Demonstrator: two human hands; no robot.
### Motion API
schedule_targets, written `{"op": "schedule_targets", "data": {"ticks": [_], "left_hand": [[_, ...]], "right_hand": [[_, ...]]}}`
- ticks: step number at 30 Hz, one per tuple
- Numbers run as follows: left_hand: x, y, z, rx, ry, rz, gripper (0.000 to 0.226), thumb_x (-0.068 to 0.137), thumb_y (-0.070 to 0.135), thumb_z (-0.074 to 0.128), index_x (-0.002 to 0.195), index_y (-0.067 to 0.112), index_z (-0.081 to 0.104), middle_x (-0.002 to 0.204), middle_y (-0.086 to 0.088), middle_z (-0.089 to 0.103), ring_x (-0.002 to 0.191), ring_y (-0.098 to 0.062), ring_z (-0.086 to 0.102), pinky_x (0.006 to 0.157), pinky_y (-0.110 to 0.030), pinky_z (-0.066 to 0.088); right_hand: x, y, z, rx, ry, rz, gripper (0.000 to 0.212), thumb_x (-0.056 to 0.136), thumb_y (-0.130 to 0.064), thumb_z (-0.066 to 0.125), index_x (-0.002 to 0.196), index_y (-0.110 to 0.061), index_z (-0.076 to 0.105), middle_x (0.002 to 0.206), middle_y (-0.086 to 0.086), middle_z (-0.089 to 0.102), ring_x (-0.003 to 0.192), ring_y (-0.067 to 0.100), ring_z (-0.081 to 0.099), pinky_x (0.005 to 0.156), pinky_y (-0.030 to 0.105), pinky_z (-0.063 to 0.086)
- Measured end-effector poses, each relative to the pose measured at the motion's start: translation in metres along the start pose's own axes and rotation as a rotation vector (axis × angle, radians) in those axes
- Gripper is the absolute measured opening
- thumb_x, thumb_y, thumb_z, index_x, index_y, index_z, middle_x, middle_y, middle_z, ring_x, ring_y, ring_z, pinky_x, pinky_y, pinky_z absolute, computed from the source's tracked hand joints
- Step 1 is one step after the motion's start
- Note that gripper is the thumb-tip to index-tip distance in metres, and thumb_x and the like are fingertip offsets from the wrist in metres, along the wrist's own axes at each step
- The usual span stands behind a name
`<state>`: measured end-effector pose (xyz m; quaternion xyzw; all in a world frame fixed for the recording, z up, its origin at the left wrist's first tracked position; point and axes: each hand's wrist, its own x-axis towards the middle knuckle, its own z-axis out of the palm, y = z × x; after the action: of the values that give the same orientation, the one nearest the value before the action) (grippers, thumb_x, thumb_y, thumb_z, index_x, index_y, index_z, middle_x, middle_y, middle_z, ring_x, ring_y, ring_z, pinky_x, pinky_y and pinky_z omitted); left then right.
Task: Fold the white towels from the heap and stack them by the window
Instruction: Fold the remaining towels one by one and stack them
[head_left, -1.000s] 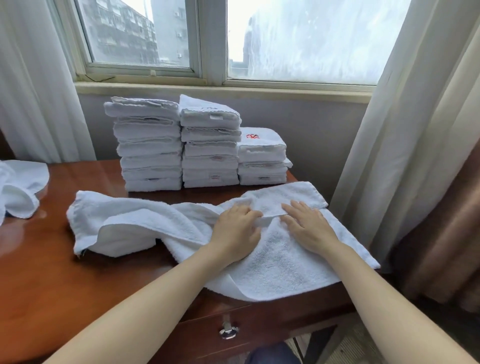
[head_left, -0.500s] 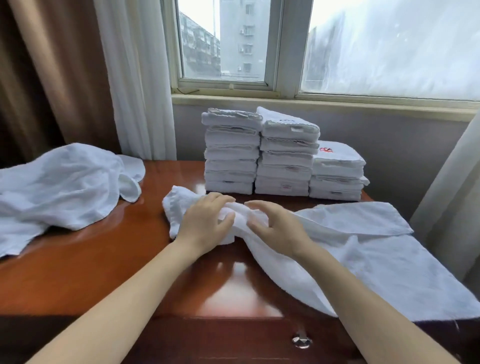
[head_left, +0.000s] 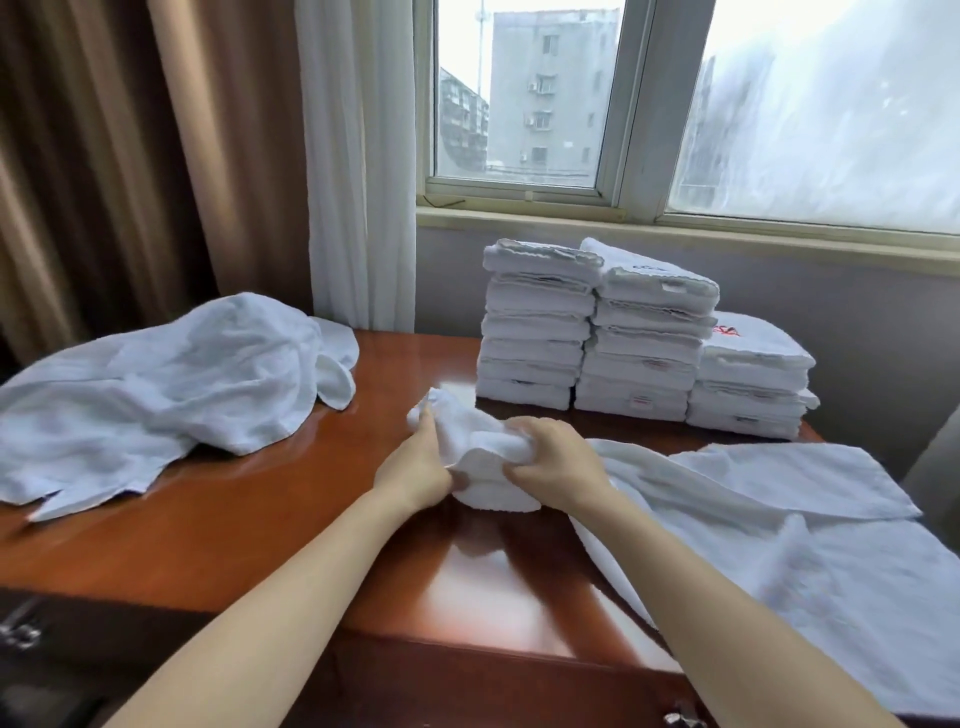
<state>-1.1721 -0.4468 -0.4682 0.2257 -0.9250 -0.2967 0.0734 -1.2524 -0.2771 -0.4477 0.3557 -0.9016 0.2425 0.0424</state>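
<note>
A long white towel (head_left: 810, 540) lies across the right half of the wooden table (head_left: 270, 509), its right part spread flat. Its left end is bunched up at the table's middle. My left hand (head_left: 415, 470) grips that bunched end from the left, and my right hand (head_left: 558, 470) grips it from the right, fingers curled into the cloth. Three stacks of folded white towels (head_left: 613, 338) stand against the wall under the window; the rightmost stack is shorter. A heap of loose white towels (head_left: 156, 395) lies on the table's left side.
Brown and white curtains (head_left: 208, 156) hang at the left behind the heap. The window sill (head_left: 675, 228) runs above the stacks. A drawer handle (head_left: 680, 719) shows at the table's front edge, bottom right.
Both hands moved from the towel's right part to its left end and gathered it into a bunch. My view swung left, bringing the heap into sight.
</note>
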Motion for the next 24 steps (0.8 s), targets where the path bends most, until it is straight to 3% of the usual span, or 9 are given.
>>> {"op": "schedule_targets", "data": {"ticks": [3,6,9,13,15,18,20,22,24], "left_hand": [[0.0,0.013,-0.007,-0.091,0.169,0.134,0.049,0.086,0.028,0.057,0.133,0.039,0.045,0.119,0.002,0.065,0.098,-0.021,0.063,0.081,-0.037,0.051],[0.003,0.028,-0.025,-0.161,0.441,0.304,0.047,0.089,0.015,0.057,0.131,0.034,0.05,0.125,0.004,0.063,0.103,-0.022,0.06,0.076,-0.029,0.042],[0.003,0.034,-0.049,-0.153,0.472,0.44,0.053,0.083,0.001,0.055,0.128,0.028,0.055,0.128,0.0,0.054,0.109,-0.025,0.057,0.083,-0.032,0.045],[-0.012,0.016,-0.076,-0.026,0.542,0.354,0.049,0.08,-0.009,0.054,0.11,0.027,0.068,0.126,0.001,0.042,0.119,-0.022,0.048,0.098,-0.039,0.045],[-0.022,0.008,-0.084,0.009,0.584,0.328,0.054,0.076,-0.017,0.05,0.102,0.025,0.072,0.126,0.001,0.047,0.118,-0.022,0.05,0.095,-0.037,0.048],[-0.033,0.006,-0.09,-0.012,0.582,0.33,0.059,0.075,-0.021,0.043,0.097,0.025,0.072,0.114,0.005,0.057,0.107,-0.017,0.057,0.082,-0.024,0.047],[-0.037,0.011,-0.086,-0.032,0.512,0.364,0.052,0.082,-0.015,0.043,0.099,0.024,0.072,0.113,0.004,0.063,0.106,-0.014,0.059,0.082,-0.018,0.046],[-0.037,0.018,-0.077,-0.047,0.385,0.377,0.04,0.089,-0.005,0.045,0.102,0.023,0.071,0.112,0.004,0.066,0.106,-0.013,0.061,0.089,-0.025,0.051],[-0.033,0.024,-0.067,-0.023,0.26,0.351,0.03,0.093,0.008,0.049,0.106,0.025,0.07,0.111,0.007,0.067,0.103,-0.012,0.062,0.092,-0.035,0.053]], "right_hand": [[0.001,0.004,-0.01,0.186,0.131,-0.039,0.018,0.078,-0.025,0.066,0.096,-0.022,0.068,0.093,0.001,0.068,0.091,0.02,0.059,0.078,0.037,0.049],[0.002,0.005,-0.022,0.334,0.25,-0.076,0.043,0.078,-0.024,0.077,0.12,-0.021,0.067,0.103,-0.003,0.063,0.095,0.011,0.058,0.085,0.025,0.045],[0.0,0.0,-0.031,0.419,0.329,-0.131,0.054,0.072,-0.019,0.084,0.122,-0.022,0.066,0.102,-0.011,0.056,0.091,0.0,0.054,0.08,0.006,0.039],[-0.013,-0.009,-0.035,0.415,-0.014,-0.107,0.051,0.061,-0.028,0.083,0.106,-0.044,0.063,0.107,-0.02,0.059,0.101,0.0,0.057,0.089,0.016,0.043],[-0.02,-0.015,-0.027,0.345,-0.26,-0.159,0.029,0.063,-0.031,0.081,0.088,-0.029,0.066,0.088,-0.016,0.058,0.084,0.004,0.057,0.078,0.026,0.045],[-0.03,-0.026,-0.018,0.373,-0.475,-0.217,0.038,0.074,-0.041,0.078,0.091,-0.008,0.069,0.07,-0.01,0.051,0.065,0.009,0.047,0.063,0.027,0.037],[-0.033,-0.03,-0.023,0.491,-0.529,-0.15,0.034,0.082,-0.045,0.073,0.103,-0.019,0.076,0.089,-0.011,0.074,0.084,0.008,0.068,0.078,0.027,0.05],[-0.035,-0.028,-0.029,0.64,-0.612,-0.099,0.03,0.085,-0.039,0.069,0.106,-0.019,0.076,0.098,0.004,0.077,0.099,0.016,0.071,0.097,0.032,0.052],[-0.037,-0.024,-0.036,0.691,-0.714,-0.105,0.026,0.089,-0.029,0.065,0.109,-0.017,0.075,0.098,0.012,0.076,0.1,0.021,0.072,0.099,0.031,0.051]]}}
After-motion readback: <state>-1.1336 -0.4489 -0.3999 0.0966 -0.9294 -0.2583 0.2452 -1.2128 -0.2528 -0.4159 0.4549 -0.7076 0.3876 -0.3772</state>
